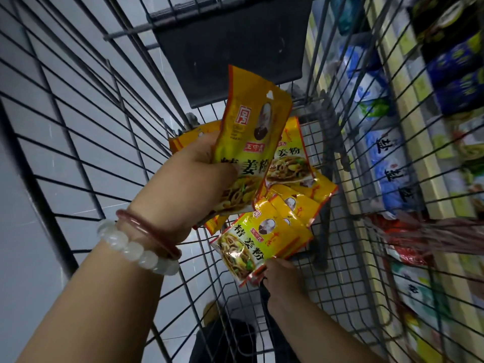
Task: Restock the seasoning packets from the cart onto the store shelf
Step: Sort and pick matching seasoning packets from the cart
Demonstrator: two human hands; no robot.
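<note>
I look down into a wire cart (110, 142). My left hand (188, 179), with two bracelets on the wrist, grips an upright yellow seasoning packet (251, 132), and more yellow packets show behind its fingers. My right hand (280, 279) is lower in the basket and pinches the bottom edge of a small stack of yellow packets (251, 244). A few other yellow packets (301, 195) lie loose on the cart floor between the two hands.
The store shelf (408, 158) runs along the right side beyond the cart wall, holding blue-and-white bags and green and red packages. A dark flap (235, 56) closes the cart's far end. Grey floor tiles show to the left.
</note>
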